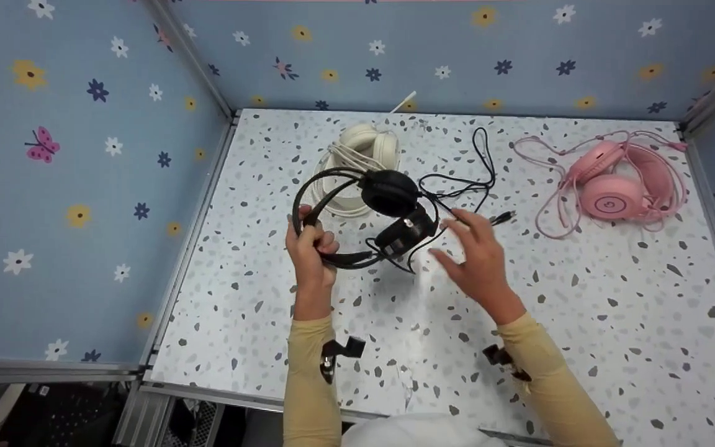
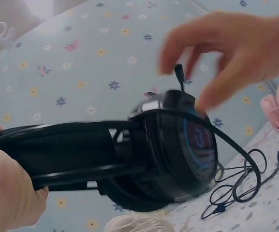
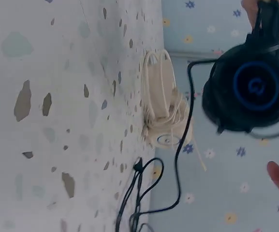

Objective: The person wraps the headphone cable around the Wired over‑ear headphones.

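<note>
My left hand (image 1: 312, 247) grips the headband of a black headset (image 1: 388, 192), its fingers curled round the band. In the head view the ear cups point right, and the headset overlaps the white headphones behind it. The left wrist view shows the outer face of one ear cup (image 2: 197, 140) with a ring logo and a short microphone stub (image 2: 179, 75) beside it. My right hand (image 1: 478, 261) is just right of the ear cups, thumb and fingers spread with nothing between them. A black cable (image 1: 463, 185) runs from the headset onto the table.
White headphones (image 1: 385, 149) with a coiled cord lie at the back of the speckled table (image 1: 246, 248). Pink headphones (image 1: 612, 195) with a loose cord lie at the right. Flower-patterned panels (image 1: 395, 56) stand along the back and sides. A black plug (image 1: 504, 217) rests near my right hand.
</note>
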### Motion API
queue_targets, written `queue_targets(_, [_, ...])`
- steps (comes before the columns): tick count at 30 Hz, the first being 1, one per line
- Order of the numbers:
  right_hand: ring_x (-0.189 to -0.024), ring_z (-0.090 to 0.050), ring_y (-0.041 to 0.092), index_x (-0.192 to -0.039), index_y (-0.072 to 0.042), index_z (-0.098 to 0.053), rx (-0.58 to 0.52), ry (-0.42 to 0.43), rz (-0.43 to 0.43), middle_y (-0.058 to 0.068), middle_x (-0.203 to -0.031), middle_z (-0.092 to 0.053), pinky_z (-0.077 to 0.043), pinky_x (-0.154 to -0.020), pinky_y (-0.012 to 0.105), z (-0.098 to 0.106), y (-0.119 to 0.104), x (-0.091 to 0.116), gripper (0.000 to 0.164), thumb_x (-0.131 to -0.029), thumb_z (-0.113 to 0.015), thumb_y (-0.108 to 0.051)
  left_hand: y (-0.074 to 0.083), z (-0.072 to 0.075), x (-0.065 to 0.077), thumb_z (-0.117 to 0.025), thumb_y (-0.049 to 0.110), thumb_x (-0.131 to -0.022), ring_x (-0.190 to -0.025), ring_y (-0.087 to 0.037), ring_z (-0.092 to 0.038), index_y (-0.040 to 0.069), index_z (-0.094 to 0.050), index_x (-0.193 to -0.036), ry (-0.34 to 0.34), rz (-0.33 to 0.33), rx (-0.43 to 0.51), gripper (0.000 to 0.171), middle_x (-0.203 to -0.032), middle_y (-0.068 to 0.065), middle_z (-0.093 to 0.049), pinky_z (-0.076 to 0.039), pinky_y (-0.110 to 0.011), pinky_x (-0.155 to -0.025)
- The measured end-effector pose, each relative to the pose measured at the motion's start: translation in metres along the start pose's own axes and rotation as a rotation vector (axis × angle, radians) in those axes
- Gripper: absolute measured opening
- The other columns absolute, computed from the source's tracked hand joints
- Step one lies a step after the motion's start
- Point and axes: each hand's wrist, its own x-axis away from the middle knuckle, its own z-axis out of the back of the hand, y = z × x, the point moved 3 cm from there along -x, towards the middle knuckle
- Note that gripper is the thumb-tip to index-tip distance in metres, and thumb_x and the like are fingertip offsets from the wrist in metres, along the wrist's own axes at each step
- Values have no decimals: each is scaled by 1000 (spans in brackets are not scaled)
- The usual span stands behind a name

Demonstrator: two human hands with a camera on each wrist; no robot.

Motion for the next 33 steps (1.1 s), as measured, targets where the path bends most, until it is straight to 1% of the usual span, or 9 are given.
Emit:
queue_targets(2, [-118,-35,28,-125,-4,-43,-19,-91,-197,12,-131,-38,-36,-89,39,6,31,8,61,-75,-69,-27,6,1,-3,-32,-8,-74,-41,-4,-22,2,-40,-102,-28,19,122,31,-58,3,-25,-23,-16,-34])
queue_targets(4, [-122,-28,31,-132,-3,-33,13,-269,-386,16,-135,-30,-30,-94,44,7,60,16,68,-77,-66,-27,12,1,-6,-31,-6,-73,-41,-4,-21,3,-41,-102,-54,51,244,32,-59,2,-25,-23,-15,-34])
queue_targets(6, [-123,-24,37,-135,-1,-24,63,-461,-502,22,-135,-27,-21,-98,48,3,83,22,78,-76,-67,-28,18,-1,-9,-30,-5,-72,-41,-4,-20,3,-41,-103,-94,78,343,34,-60,2,-25,-22,-14,-34])
queue_targets(9, [-115,-32,43,-133,1,-25,115,-696,-580,27,-127,-36,-28,-92,52,-8,105,25,78,-76,-67,-31,28,-5,-13,-31,-4,-71,-40,-5,-19,3,-42,-108,-158,101,434,39,-60,1,-25,-21,-15,-33])
queue_targets(12, [-99,-45,43,-126,-2,-40,195,-810,-539,24,-110,-50,-38,-78,53,-20,117,22,66,-75,-67,-34,40,-10,-16,-32,-4,-70,-39,-5,-19,1,-41,-115,-210,107,476,46,-61,1,-25,-22,-15,-33])
queue_targets(15, [-82,-51,37,-105,-8,-57,270,-820,-467,16,-93,-56,-41,-64,49,-26,124,21,41,-73,-68,-30,51,-12,-19,-35,-5,-69,-39,-6,-20,-1,-35,-126,-253,109,500,57,-61,1,-26,-24,-15,-33])
queue_targets(19, [-67,-51,30,-85,-7,-56,310,-796,-461,10,-76,-54,-39,-55,45,-21,132,27,19,-73,-66,-19,76,-7,-23,-37,-7,-67,-39,-7,-22,-1,-24,-136,-310,77,536,70,-61,1,-25,-26,-17,-33])
queue_targets(25, [-58,-51,28,-85,-12,-52,335,-754,-511,8,-68,-54,-35,-49,45,6,152,51,10,-84,-53,-22,125,9,-27,-35,-7,-65,-38,-9,-24,2,-19,-138,-339,-14,637,75,-61,0,-25,-28,-20,-32])
queue_targets(33, [-63,-47,27,-87,-9,-62,336,-711,-447,10,-81,-47,-38,-47,42,26,153,60,18,-75,-67,-21,176,-1,-31,-33,-1,-63,-36,-11,-22,6,-24,-138,-287,-43,712,76,-62,-1,-26,-29,-22,-33])
